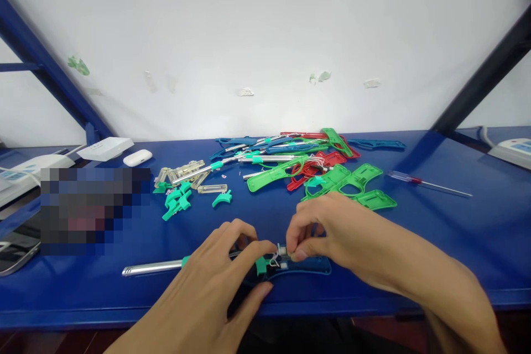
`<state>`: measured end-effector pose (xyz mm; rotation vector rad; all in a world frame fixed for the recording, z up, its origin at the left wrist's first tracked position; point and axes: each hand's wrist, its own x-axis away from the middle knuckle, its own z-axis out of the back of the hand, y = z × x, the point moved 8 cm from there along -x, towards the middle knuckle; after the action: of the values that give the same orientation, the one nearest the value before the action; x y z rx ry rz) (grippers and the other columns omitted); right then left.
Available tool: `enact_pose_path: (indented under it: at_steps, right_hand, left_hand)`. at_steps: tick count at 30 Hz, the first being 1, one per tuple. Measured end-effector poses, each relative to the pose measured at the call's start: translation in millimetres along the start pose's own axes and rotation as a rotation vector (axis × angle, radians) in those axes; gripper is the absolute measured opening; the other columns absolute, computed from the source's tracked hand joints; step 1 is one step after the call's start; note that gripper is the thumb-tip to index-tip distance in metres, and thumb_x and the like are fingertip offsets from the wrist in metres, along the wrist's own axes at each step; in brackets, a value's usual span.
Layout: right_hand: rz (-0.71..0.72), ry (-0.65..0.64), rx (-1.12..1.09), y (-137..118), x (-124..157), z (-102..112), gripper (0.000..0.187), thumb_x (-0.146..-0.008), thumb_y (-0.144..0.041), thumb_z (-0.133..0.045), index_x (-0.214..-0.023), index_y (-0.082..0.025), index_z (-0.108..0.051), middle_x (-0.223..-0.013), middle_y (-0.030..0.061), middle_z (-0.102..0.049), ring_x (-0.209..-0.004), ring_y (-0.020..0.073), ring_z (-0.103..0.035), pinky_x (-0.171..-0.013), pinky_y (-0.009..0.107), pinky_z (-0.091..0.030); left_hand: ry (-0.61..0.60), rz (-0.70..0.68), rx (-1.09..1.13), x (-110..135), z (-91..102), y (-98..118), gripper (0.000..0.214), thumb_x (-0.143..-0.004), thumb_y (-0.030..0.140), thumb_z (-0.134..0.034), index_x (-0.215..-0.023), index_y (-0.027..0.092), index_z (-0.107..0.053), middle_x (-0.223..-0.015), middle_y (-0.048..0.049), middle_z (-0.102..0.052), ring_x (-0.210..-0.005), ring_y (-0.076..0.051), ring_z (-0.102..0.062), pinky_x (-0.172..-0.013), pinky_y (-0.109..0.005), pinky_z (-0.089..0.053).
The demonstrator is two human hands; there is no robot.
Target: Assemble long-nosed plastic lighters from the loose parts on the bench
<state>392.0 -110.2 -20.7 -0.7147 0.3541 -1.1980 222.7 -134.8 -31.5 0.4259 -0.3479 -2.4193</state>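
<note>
A stick lighter lies at the front of the table, its blue handle shell [317, 266] opened and its silver tube [153, 268] pointing left. My left hand [219, 268] steadies it, thumb at the near side and index fingertip by the white wires [274, 258]. A green trigger [261, 266] sits in the shell under that hand. My right hand [319, 229] pinches a small part at the handle, beside a whitish fitting [282, 250]; the fingers hide most of what they grip.
Behind lie loose green triggers [177, 201], clear plastic parts [212, 189], a green handle shell [269, 175], red shells [317, 168] and several metal tubes. A screwdriver [415, 180] lies right. Left are a white case [138, 158], a white box [105, 149] and a phone [20, 249].
</note>
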Motion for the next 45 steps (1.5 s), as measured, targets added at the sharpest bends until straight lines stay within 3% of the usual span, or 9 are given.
enact_pose_path:
  at_steps: [6,17,29,35,45]
  right_hand:
    - [0.008,-0.015,-0.031,-0.2,-4.1,0.1,0.031,-0.075,-0.004,-0.063,-0.08,-0.03,-0.081,-0.081,-0.0064,-0.08,-0.081,0.0151,-0.073,-0.07,0.024,-0.047]
    - [0.01,-0.005,-0.031,-1.4,-3.2,1.1,0.033,-0.073,-0.003,-0.062,-0.079,-0.028,-0.082,-0.078,-0.0066,-0.081,-0.077,0.0124,-0.075,-0.068,0.02,-0.049]
    - [0.015,0.002,-0.003,-1.9,-2.7,2.3,0.033,-0.073,-0.003,-0.061,-0.077,-0.028,-0.082,-0.076,-0.0086,-0.081,-0.074,0.0088,-0.075,-0.067,0.015,-0.049]
    - [0.029,0.014,0.004,-2.9,-3.5,3.1,0.034,-0.073,-0.002,-0.061,-0.078,-0.029,-0.082,-0.077,-0.0089,-0.081,-0.075,0.0089,-0.075,-0.066,0.016,-0.049]
    - [0.02,0.014,0.014,-0.7,-5.6,3.1,0.034,-0.073,-0.003,-0.062,-0.076,-0.03,-0.081,-0.076,-0.0098,-0.08,-0.075,0.0095,-0.075,-0.066,0.017,-0.049]
  left_hand:
    - [-0.063,0.013,0.044,-1.6,-0.7,-1.8,0.035,-0.105,0.022,-0.054,-0.137,0.035,-0.056,-0.129,-0.005,-0.053,-0.114,-0.022,-0.062,-0.097,-0.037,-0.059]
    - [-0.058,0.028,0.109,-3.2,0.5,-6.1,0.04,-0.106,0.023,-0.056,-0.142,0.039,-0.056,-0.13,-0.0031,-0.052,-0.114,-0.018,-0.06,-0.098,-0.033,-0.057]
    - [-0.068,-0.031,0.08,2.3,-4.0,-4.9,0.042,-0.108,0.022,-0.051,-0.146,0.041,-0.053,-0.134,-0.0043,-0.046,-0.119,-0.02,-0.057,-0.104,-0.036,-0.054]
    - [-0.11,0.007,0.076,-0.6,-5.0,-5.5,0.043,-0.108,0.022,-0.051,-0.147,0.041,-0.05,-0.134,-0.0041,-0.047,-0.121,-0.021,-0.055,-0.104,-0.038,-0.053]
    - [-0.116,0.026,0.108,-0.7,-5.9,-5.4,0.031,-0.109,0.023,-0.049,-0.137,0.036,-0.053,-0.132,-0.0042,-0.048,-0.117,-0.021,-0.055,-0.101,-0.038,-0.053]
